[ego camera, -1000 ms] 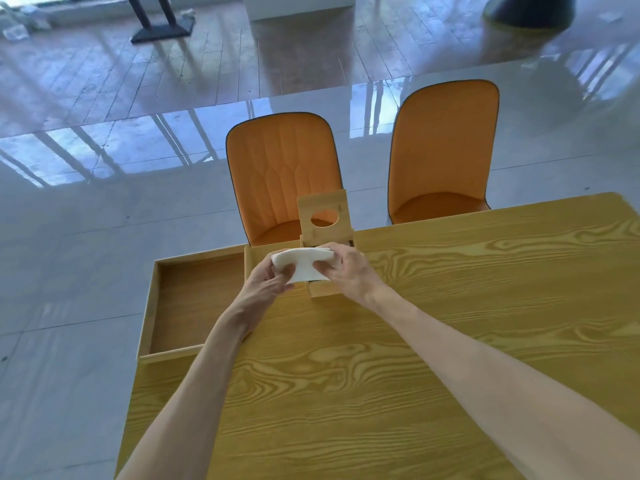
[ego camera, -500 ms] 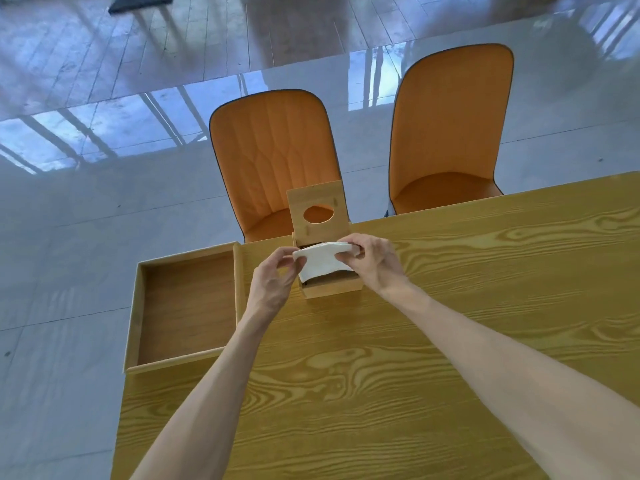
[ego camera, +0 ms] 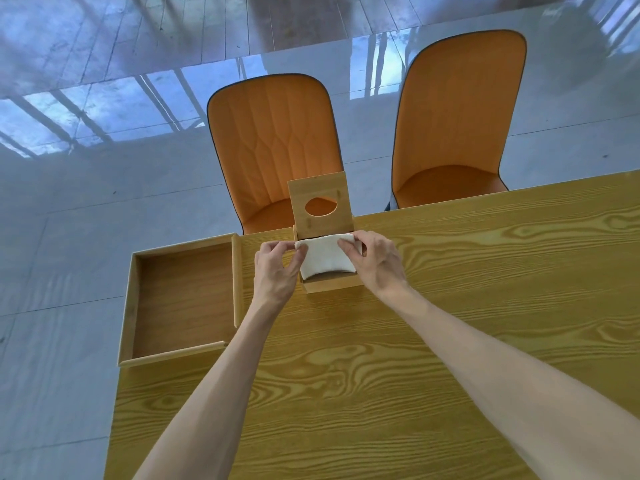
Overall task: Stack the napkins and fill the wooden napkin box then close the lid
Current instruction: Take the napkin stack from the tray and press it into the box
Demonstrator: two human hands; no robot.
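A small wooden napkin box [ego camera: 332, 285] stands at the far edge of the table. Its lid [ego camera: 320, 206], with an oval hole, is swung up and stands upright behind the opening. A white stack of napkins [ego camera: 325, 258] lies bowed over the box opening, its near edge low at the front wall. My left hand [ego camera: 277, 268] pinches the stack's far left corner. My right hand [ego camera: 372, 261] holds the far right corner and the right side. The inside of the box is hidden under the napkins.
An empty shallow wooden tray [ego camera: 183, 299] sits at the table's left corner, partly over the edge. Two orange chairs [ego camera: 273, 147] [ego camera: 457, 119] stand beyond the table's far edge. The wood-grain tabletop [ego camera: 450, 306] stretches right and toward me.
Both hands have carried the napkin stack down from above the box onto its opening, and it now lies flatter. The camera has tilted down, and the lid stayed upright.
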